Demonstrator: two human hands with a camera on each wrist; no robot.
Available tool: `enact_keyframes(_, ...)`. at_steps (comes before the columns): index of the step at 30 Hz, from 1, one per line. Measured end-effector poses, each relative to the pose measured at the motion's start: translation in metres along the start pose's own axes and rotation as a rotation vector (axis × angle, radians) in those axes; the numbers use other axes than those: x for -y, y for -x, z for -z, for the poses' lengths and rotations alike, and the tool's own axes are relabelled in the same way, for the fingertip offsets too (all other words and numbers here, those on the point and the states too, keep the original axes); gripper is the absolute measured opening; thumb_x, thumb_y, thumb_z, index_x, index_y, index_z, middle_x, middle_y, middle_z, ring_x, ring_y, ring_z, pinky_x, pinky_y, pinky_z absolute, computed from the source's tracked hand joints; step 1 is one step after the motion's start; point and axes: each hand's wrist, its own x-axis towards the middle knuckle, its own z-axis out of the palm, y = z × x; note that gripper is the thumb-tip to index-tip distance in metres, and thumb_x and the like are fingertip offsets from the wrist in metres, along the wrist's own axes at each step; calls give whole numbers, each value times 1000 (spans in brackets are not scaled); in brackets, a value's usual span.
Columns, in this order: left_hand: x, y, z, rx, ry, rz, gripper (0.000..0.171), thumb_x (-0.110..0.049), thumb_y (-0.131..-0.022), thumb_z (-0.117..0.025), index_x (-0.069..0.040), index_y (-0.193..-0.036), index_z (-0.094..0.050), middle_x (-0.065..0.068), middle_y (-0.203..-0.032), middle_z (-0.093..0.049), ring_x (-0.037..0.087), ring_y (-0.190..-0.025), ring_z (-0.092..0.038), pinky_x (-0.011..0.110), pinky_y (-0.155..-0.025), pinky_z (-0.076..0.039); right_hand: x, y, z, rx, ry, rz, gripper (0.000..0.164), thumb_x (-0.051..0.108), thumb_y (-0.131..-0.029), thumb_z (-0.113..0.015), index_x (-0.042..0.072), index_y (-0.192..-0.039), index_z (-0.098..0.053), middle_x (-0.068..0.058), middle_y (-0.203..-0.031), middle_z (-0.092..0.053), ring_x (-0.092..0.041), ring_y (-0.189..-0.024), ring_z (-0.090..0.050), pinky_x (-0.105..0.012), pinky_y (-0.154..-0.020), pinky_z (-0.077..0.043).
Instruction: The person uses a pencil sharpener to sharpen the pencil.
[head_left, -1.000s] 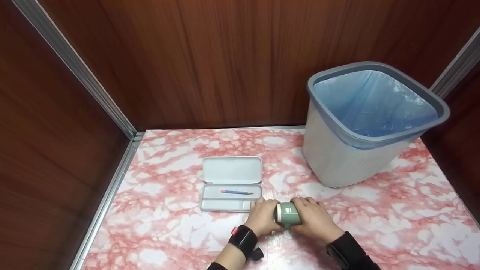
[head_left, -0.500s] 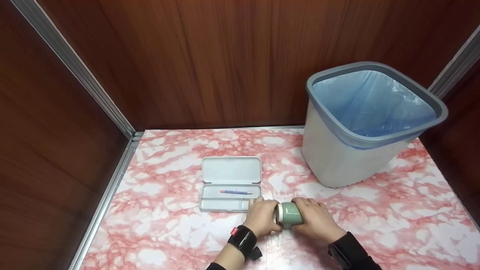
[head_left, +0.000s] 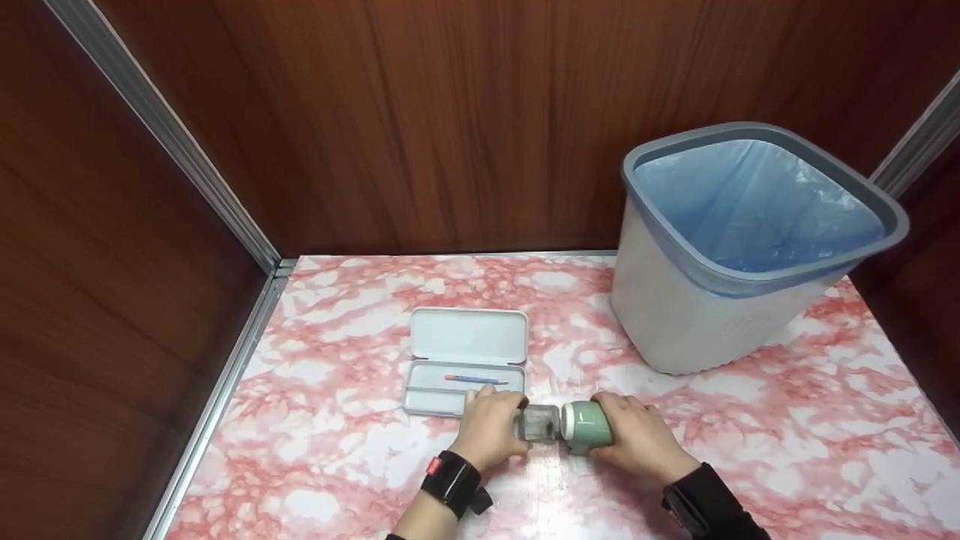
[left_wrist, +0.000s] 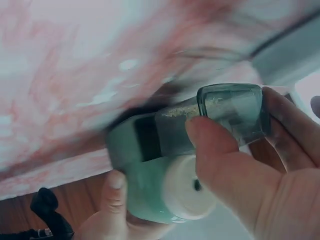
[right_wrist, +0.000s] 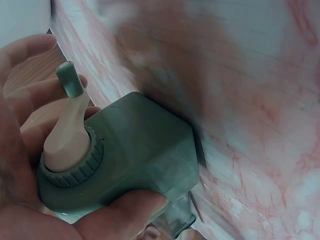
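A green pencil sharpener [head_left: 589, 425] with a cream face lies low over the table, gripped by my right hand [head_left: 637, 435]. Its cream crank with a green knob [right_wrist: 70, 80] points towards the right palm in the right wrist view. My left hand [head_left: 487, 427] pinches the clear shavings drawer [left_wrist: 232, 107] between thumb and fingers. Most of that drawer stands out of the sharpener's body; whether its inner end still sits in the dark slot, I cannot tell. Pale shavings [left_wrist: 182, 111] show inside it. The left hand partly covers the front right of an open pencil case [head_left: 469, 334].
A blue pencil [head_left: 476, 379] with a reddish end lies in the case. At the back right stands a large white bin [head_left: 675, 300] lined with a blue bag [head_left: 750, 202]. Wood-grain panels [head_left: 450, 127] enclose the marbled red-and-white table [head_left: 337, 337].
My left hand has moved left, drawing the clear drawer out of the pencil sharpener. The right hand keeps its grip in nearly the same place. The head view has shifted slightly.
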Motion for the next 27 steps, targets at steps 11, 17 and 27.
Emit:
enact_keyframes(11, 2, -7, 51, -70, 78, 62, 59, -42, -53, -79, -19, -104, -62, -9, -98, -67, 12, -84, -48, 30, -75, -28, 7, -4, 4, 22, 24, -21, 68, 29, -56, -83, 14, -113, -50, -6, -102, -63, -27, -96, -56, -50, -80, -42)
enact_keyframes(17, -9, -13, 71, -67, 152, 84, 61, -42, -57, -78, -16, -109, -59, -6, -100, -66, 14, -89, -49, 31, -79, -30, 6, -4, 4, 12, 8, -1, 84, 32, -54, -84, 11, -126, -45, -12, -114, -61, -34, -107, -54, -57, -87, -39)
enact_keyframes(27, -16, -12, 80, -112, 183, 103, 65, -42, -62, -75, -15, -118, -55, -3, -111, -65, 16, -97, -53, 34, -86, -32, -22, 7, 72, -721, -217, 287, 61, 39, -81, -63, -9, -118, -50, -28, -110, -56, -38, -100, -48, -41, -95, -33)
